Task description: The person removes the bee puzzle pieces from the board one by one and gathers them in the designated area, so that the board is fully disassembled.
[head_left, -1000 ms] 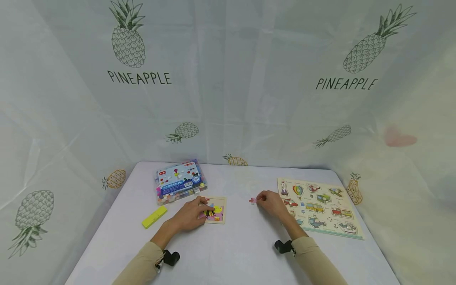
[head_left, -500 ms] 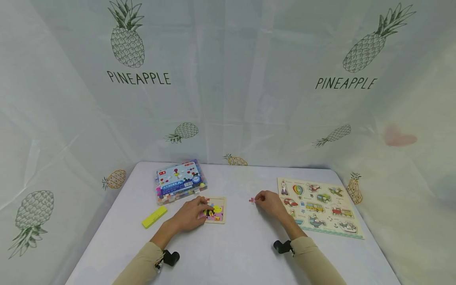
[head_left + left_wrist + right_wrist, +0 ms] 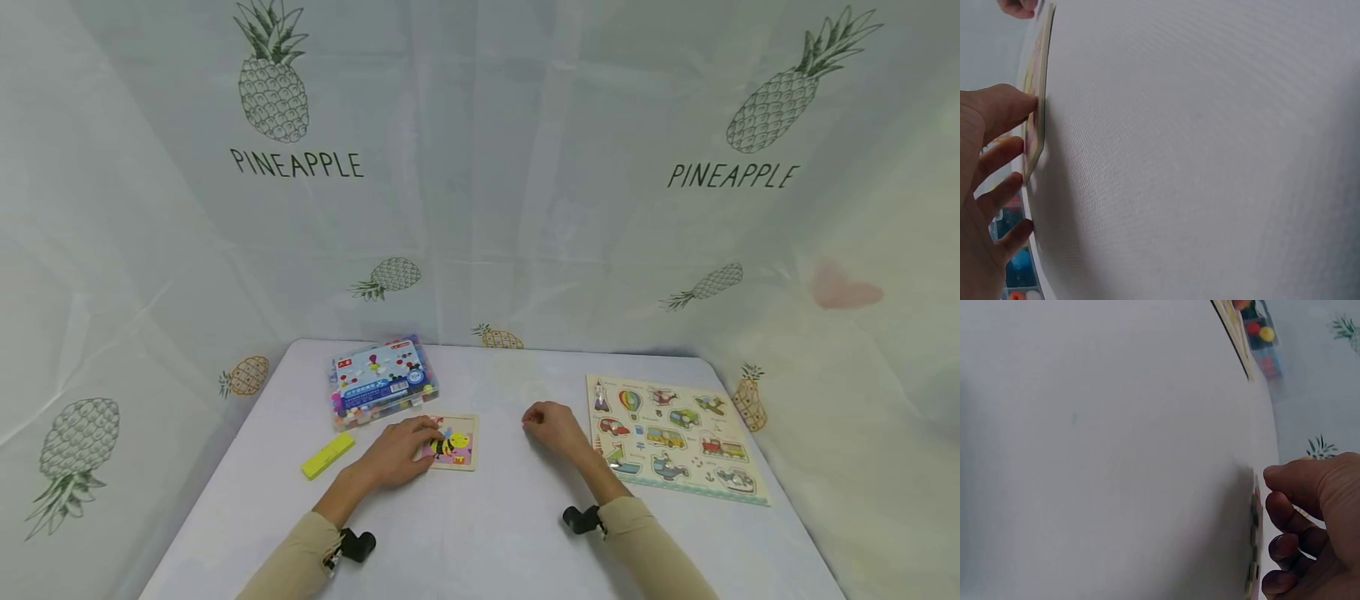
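Note:
My left hand (image 3: 401,450) rests with spread fingers on the left part of a small wooden bee jigsaw puzzle (image 3: 459,446) in a square frame. In the left wrist view, its thumb (image 3: 1013,107) touches the board's side. My right hand (image 3: 557,429) hovers low over the table, right of that frame. Its fingers are bent, with thumb and index tips near each other. A thin, notched, pinkish strip (image 3: 1255,531) shows edge-on beside these fingertips in the right wrist view. Whether the fingers hold it cannot be made out. The pink jigsaw piece is hidden in the head view.
A large wooden vehicle puzzle board (image 3: 678,437) lies just right of the right hand. Behind the left hand stands a clear plastic box (image 3: 382,383) of colourful beads. A yellow block (image 3: 327,455) lies to its front left. Pineapple-printed cloth (image 3: 480,208) hangs at the table's back.
My right hand has shifted slightly left, and the pink jigsaw piece at its fingertips has gone from sight. The left hand has drawn back a little, showing more of the bee.

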{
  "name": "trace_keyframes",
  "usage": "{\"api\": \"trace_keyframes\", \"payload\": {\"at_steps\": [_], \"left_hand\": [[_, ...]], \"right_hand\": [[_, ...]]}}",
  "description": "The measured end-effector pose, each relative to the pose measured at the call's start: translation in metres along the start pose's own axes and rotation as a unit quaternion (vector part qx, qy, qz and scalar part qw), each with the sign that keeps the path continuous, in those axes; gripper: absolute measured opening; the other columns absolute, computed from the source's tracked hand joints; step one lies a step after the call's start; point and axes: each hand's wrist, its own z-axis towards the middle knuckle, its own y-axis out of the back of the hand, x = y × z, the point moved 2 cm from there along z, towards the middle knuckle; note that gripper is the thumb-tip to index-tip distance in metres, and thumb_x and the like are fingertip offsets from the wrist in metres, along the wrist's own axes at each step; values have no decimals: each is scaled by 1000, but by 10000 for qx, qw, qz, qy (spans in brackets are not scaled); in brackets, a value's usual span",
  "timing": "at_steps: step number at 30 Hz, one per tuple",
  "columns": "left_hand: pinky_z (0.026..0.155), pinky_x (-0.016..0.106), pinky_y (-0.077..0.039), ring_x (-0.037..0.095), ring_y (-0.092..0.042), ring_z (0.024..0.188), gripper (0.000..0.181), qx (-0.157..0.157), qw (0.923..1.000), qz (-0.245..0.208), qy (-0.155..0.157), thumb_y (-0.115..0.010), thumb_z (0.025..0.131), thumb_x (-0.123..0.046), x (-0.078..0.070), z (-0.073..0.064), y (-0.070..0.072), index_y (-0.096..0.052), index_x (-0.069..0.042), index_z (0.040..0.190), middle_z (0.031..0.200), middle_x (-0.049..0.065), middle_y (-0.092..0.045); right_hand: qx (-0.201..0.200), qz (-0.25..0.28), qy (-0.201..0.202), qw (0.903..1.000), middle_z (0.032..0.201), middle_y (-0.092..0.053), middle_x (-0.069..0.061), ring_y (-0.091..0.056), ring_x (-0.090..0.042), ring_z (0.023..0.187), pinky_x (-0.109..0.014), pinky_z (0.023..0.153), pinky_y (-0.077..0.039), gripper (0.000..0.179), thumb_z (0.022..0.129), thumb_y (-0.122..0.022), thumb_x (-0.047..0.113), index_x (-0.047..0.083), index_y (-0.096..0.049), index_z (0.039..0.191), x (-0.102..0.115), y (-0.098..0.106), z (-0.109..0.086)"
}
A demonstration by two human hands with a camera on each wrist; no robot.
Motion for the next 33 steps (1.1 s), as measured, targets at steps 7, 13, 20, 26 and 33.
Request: {"api": "trace_keyframes", "payload": {"at_steps": [7,13,20,26,33], "left_hand": [[107,54,-39,26,-48,135,36,-22,10000,-39,-18,-68,96,-29,1,-1,1,-67,-21,131,141,3,-55],[106,57,-40,32,-53,129,37,-62,9999,-145,-19,-69,95,-25,-1,-3,4,-68,-20,131,146,11,-48],[107,59,-39,36,-49,133,37,-36,9999,-157,53,-70,95,-26,1,-3,3,-68,-24,132,150,15,-46],[106,62,-38,39,-46,136,37,-35,9998,-174,17,-70,95,-25,2,-4,3,-68,-23,132,152,18,-44],[107,63,-37,40,-43,139,37,3,9999,-140,35,-70,95,-26,3,-5,4,-69,-23,132,153,18,-43]], "right_hand": [[22,62,149,9999,78,-62,4,-52,-11,72,-28,65,-45,5,89,-72,12,8,-74,91,16,-13,6],[129,166,236,9995,79,-61,5,-52,-10,73,-26,66,-45,5,90,-73,13,9,-74,92,33,-28,16],[395,194,336,9985,80,-60,4,-52,-11,73,-25,64,-45,4,92,-72,16,13,-75,93,59,-49,25],[498,220,488,9973,81,-61,5,-54,-9,72,-24,64,-47,8,93,-71,19,13,-76,96,74,-63,30],[523,242,439,9974,80,-59,6,-53,-9,71,-24,64,-46,11,94,-70,21,14,-76,101,84,-76,35]]}}
